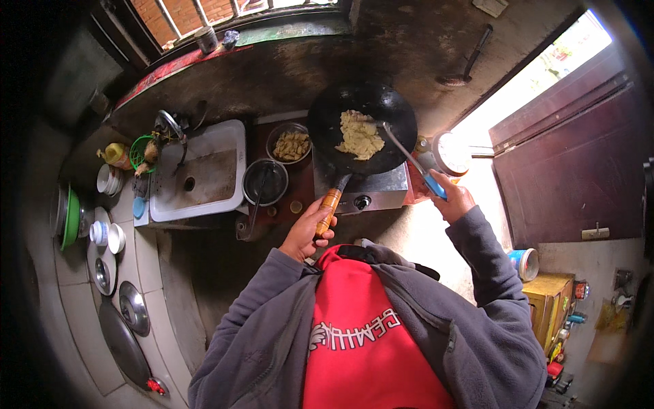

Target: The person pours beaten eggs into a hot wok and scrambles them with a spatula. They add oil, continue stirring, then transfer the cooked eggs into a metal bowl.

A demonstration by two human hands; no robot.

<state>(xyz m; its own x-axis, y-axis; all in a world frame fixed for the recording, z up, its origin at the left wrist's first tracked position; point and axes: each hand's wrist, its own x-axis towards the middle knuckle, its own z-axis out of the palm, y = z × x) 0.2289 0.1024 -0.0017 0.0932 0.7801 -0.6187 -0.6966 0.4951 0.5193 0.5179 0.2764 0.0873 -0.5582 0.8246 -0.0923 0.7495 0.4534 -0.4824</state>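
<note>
My left hand [306, 232] grips the turned wooden handle [328, 209] of a black wok [403, 110]. The wok sits over a stainless steel gas stove [378, 193] with a black knob [363, 202]. Inside the wok lies a yellowish mass of food [360, 135], perhaps scrambled egg. My right hand [453, 199] holds a spatula [403, 148] by its blue handle. The spatula's head is at the food's right edge, its shape hard to make out. Left of the stove are a bowl of browned food pieces [290, 146] and a dark pot [265, 181] with a ladle in it.
A white sink [241, 168] with a tap [171, 125] is on the left, beside a green basket [140, 153]. White bowls [108, 180] and metal lids [134, 307] line the tiled ledge. A skimmer [454, 80] hangs on the wall. Right are jars [423, 145] and a dark red door [567, 168].
</note>
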